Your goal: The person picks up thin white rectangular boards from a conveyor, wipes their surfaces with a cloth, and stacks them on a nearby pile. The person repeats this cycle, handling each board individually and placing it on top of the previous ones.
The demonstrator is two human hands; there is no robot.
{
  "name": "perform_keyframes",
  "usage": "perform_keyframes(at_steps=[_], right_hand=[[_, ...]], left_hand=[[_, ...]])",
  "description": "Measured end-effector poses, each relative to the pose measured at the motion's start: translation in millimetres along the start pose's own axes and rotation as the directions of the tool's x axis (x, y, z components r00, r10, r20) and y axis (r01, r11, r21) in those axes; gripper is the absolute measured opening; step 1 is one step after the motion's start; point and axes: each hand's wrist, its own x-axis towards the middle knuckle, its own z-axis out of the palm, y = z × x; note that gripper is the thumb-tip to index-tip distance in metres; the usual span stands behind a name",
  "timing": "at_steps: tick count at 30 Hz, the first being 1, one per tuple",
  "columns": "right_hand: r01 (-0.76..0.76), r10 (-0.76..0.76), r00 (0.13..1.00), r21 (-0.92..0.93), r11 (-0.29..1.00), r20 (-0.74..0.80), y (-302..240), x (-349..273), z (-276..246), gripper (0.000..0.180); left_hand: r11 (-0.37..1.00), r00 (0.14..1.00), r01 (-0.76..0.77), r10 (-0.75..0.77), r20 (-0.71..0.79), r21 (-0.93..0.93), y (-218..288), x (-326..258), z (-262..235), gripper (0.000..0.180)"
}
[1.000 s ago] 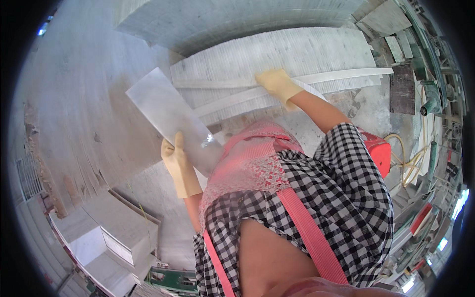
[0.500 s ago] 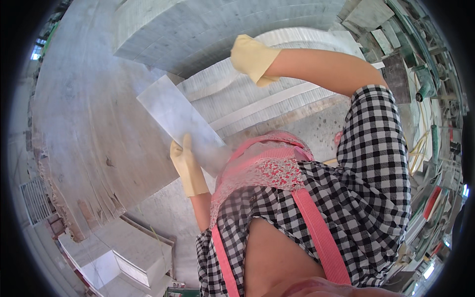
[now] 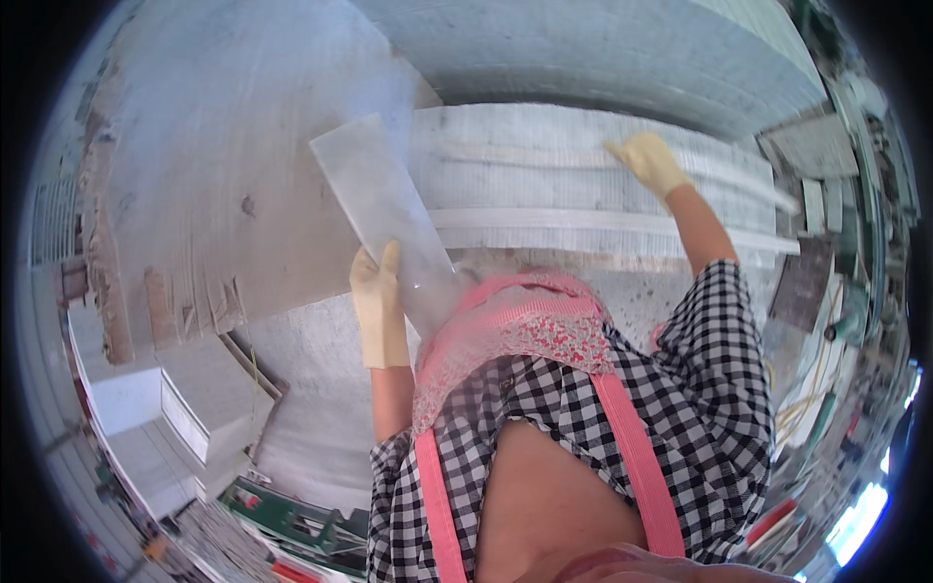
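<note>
A long pale grey stone tile [image 3: 377, 209] is held at its near end by my left hand [image 3: 379, 306], in a yellow glove, with its lower part pressed against my pink apron. It slants up and to the left. My right hand [image 3: 649, 162], also gloved in yellow, reaches out to the right and rests on a stack of grey stone strips [image 3: 544, 189], its fingers spread over the top strip.
A big grey slab [image 3: 603, 49] lies beyond the stack. A wide concrete surface [image 3: 214, 165] spreads to the left. Pale stone blocks [image 3: 185, 398] sit at lower left. Dark tiles and cables [image 3: 807, 291] crowd the right side.
The view has swung, and my right hand has moved from upper middle out to the right onto the stack of strips. The left hand keeps holding the tile.
</note>
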Motion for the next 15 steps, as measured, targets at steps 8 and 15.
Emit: perform_keyframes(at_steps=[8, 15], right_hand=[[-0.279, 0.275, 0.958, 0.046, 0.959, 0.081, -59, 10, 15, 0.033], [-0.313, 0.345, 0.920, -0.180, 0.933, 0.187, -108, 42, -8, 0.083]], left_hand=[[0.971, 0.980, -0.194, 0.197, -0.006, 0.142, -47, 6, -11, 0.021], [0.935, 0.954, -0.212, 0.136, 0.266, 0.283, -47, 24, -9, 0.031]])
